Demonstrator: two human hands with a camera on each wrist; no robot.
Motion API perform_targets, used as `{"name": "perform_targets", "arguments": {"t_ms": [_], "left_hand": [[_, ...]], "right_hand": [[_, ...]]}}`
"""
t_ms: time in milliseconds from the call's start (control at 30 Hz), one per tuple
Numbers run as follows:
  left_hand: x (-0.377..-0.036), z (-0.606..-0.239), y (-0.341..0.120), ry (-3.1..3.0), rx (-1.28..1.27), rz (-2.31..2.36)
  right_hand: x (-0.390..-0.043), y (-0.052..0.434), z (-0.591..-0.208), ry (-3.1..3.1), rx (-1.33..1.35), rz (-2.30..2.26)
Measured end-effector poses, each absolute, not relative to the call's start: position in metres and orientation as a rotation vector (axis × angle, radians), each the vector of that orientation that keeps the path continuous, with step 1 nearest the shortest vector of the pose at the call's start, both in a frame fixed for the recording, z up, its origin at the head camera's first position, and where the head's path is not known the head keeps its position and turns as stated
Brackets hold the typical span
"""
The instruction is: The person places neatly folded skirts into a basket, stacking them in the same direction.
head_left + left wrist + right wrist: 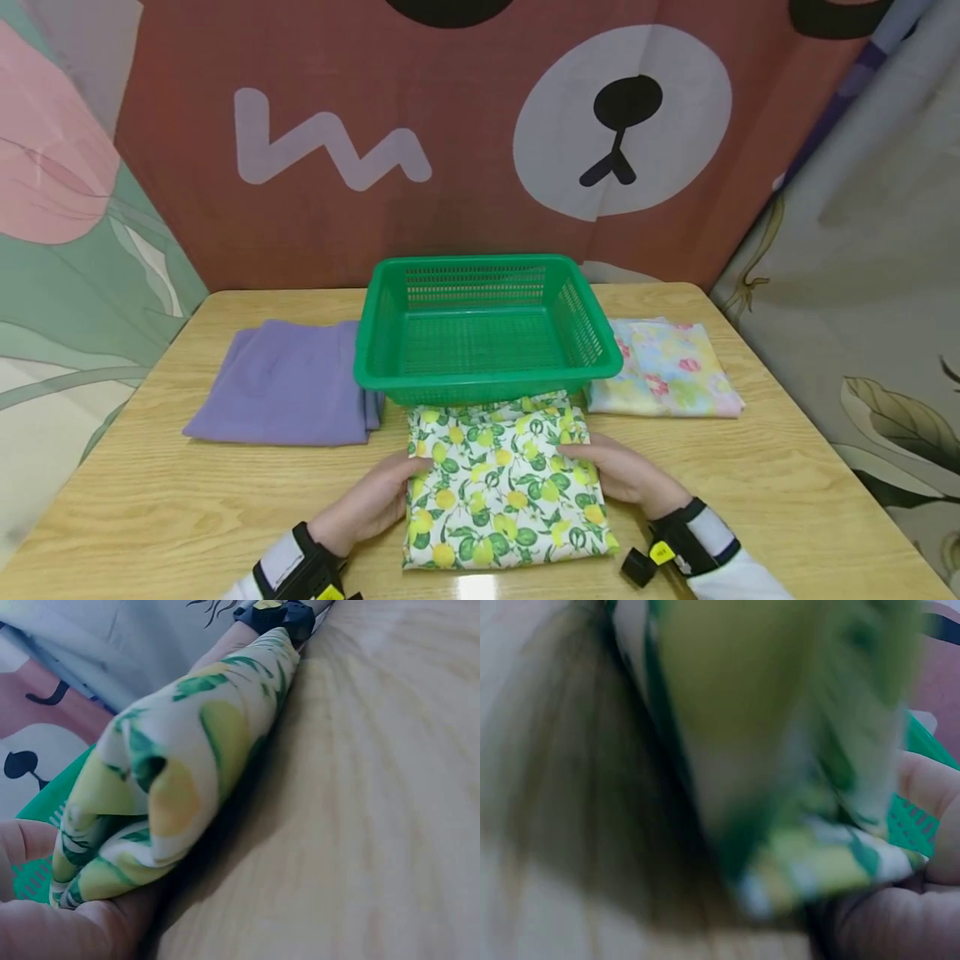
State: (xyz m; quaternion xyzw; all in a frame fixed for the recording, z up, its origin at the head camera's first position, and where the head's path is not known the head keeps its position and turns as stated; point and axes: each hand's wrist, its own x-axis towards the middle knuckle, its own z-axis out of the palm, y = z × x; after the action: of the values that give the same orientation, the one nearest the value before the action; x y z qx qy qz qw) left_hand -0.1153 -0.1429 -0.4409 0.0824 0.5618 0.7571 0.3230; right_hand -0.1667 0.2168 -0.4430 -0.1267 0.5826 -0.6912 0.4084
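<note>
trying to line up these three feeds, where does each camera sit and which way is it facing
Head: worn high, facing forward and down at the table, green basket, both hands and wristbands.
Left wrist: low by the left hand, looking along the lemon-print cloth; fingers show.
Right wrist: low by the right hand, blurred, same cloth close up.
Shared: all three show the cloth and basket.

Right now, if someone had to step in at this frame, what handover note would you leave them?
Left hand grips the left edge of the folded lemon-print cloth; right hand grips its right edge.
The cloth lies flat on the table, just in front of the green basket, which holds nothing.
A folded purple cloth lies left of the basket, a folded floral cloth right of it.
Done: all three cloths look folded.
Left: probably the cloths go into the basket; none is in yet.
</note>
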Motion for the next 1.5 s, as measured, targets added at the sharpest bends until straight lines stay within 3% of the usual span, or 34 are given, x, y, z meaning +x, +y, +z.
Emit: {"name": "perform_targets", "arguments": {"t_ms": [933,1500], "left_hand": [[-0.106,-0.445,-0.123,1.536,0.051,2.063],[-0.099,-0.416,-0.12,1.532,0.099,2.14]], "right_hand": [[-0.156,0.199,-0.437,1.677,-0.189,-1.783],[-0.143,0.203,-0.411,1.655,-0.129,-1.885]]}}
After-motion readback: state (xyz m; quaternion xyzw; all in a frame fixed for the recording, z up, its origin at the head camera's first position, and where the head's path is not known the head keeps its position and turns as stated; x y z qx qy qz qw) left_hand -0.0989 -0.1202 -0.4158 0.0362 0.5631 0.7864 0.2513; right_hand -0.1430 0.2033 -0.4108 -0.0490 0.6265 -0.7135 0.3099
